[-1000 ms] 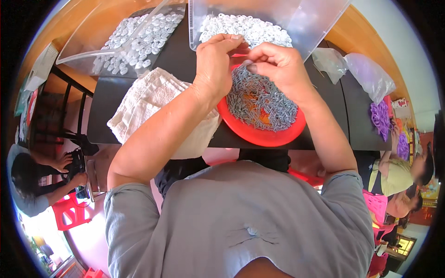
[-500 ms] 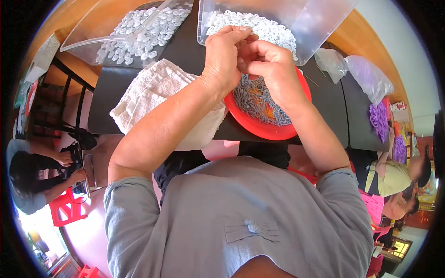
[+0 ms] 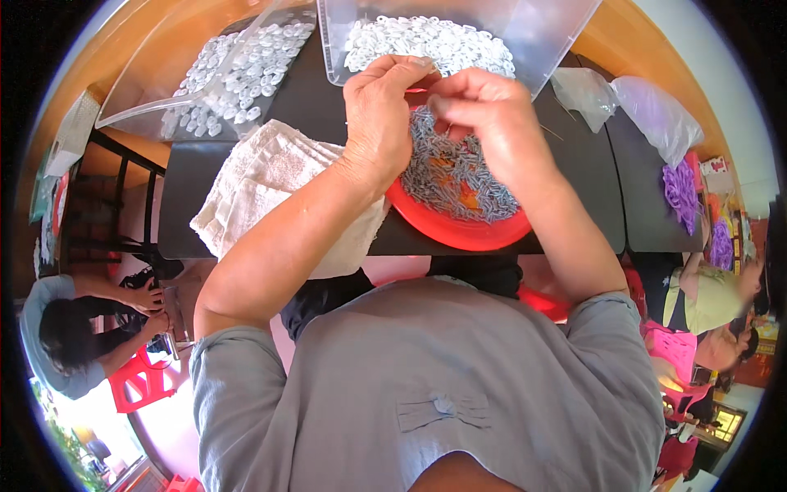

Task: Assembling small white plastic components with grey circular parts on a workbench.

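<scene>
My left hand and my right hand are raised close together between a red basin and a clear plastic bin. The left thumb and fingers are pinched together; whatever small thing they hold is too hidden to name. My right fingers curl inward beside them, the thumb pressed close, and their contents cannot be made out. Under the hands, the basin holds many small grey screw-like pieces. Small white rounded pieces, some with holes, fill the floor of the bin.
A folded cream towel lies left of the basin on the dark table. Another clear bin of white pieces stands far left. Plastic bags and a purple bundle are at right. Other people sit on both sides.
My right hand has drawn slightly apart from the left, its fingers turned more downward over the basin. The view has shifted a little; the left hand keeps its pinch.
</scene>
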{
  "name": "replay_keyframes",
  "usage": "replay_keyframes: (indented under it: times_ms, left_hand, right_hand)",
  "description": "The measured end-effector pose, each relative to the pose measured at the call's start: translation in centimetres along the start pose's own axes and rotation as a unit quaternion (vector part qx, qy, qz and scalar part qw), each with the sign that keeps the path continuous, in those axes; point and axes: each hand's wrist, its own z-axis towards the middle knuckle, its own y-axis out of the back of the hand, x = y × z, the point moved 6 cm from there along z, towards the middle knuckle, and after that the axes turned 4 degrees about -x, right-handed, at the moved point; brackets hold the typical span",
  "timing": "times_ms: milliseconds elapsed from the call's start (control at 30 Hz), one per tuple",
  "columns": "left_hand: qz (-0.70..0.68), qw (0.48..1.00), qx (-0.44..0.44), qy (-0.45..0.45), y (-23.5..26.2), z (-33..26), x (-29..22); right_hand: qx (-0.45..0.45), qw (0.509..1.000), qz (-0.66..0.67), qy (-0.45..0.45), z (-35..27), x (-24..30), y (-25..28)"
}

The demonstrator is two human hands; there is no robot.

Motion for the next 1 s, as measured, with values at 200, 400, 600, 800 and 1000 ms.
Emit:
replay_keyframes:
  times_ms: [200, 400, 600, 800, 1000]
  left_hand:
    - [0.086, 0.996, 0.024, -0.022, -0.9, -0.6, -0.4]
    - [0.122, 0.991, 0.042, -0.033, -1.2, -0.7, 0.1]
    - [0.137, 0.989, 0.038, -0.038, -1.2, -0.7, 0.0]
    - [0.159, 0.985, 0.043, -0.05, -1.2, -0.7, -0.2]
    - [0.177, 0.982, 0.038, -0.053, -1.1, -0.8, -0.2]
  right_hand:
    - [-0.001, 0.993, 0.11, -0.037, 1.5, -0.2, 4.1]
    - [-0.008, 0.995, 0.096, 0.005, 1.3, -0.4, 4.6]
    - [-0.025, 0.996, 0.075, 0.031, 1.3, -0.1, 4.7]
    - [-0.033, 0.997, 0.061, 0.041, 0.9, 0.3, 4.1]
    - [-0.037, 0.996, 0.05, 0.056, 0.9, 0.3, 3.9]
